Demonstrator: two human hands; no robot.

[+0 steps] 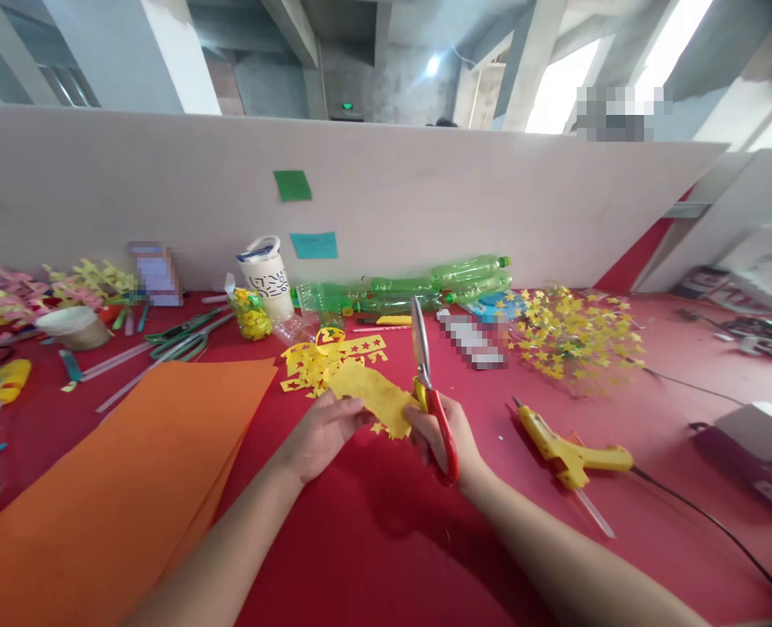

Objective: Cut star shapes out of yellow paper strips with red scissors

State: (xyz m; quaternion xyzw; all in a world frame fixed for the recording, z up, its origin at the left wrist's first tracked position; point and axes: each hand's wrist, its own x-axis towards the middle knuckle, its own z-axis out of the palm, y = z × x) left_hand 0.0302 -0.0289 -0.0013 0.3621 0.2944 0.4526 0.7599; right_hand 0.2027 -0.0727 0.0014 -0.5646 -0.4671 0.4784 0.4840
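Note:
My left hand (324,435) is closed on the left part of a yellow sheet (369,390), its thumb lying along the edge. Scissors (441,427) with red handles are in my right hand (454,440), their blades pointing up and away. Fingers of that same hand also touch the right end of the yellow sheet. Below the sheet lies a small yellow star (378,428) on the red table. Just beyond my hands is a heap of yellow scraps (311,361), several with star-shaped holes.
Orange sheets (130,453) cover the left front. A yellow glue gun (572,448) with a cord rests at right, before a bunch of yellow stars (568,340). Green plastic bottles (405,292) and a white cup (266,283) stand along the partition (372,192).

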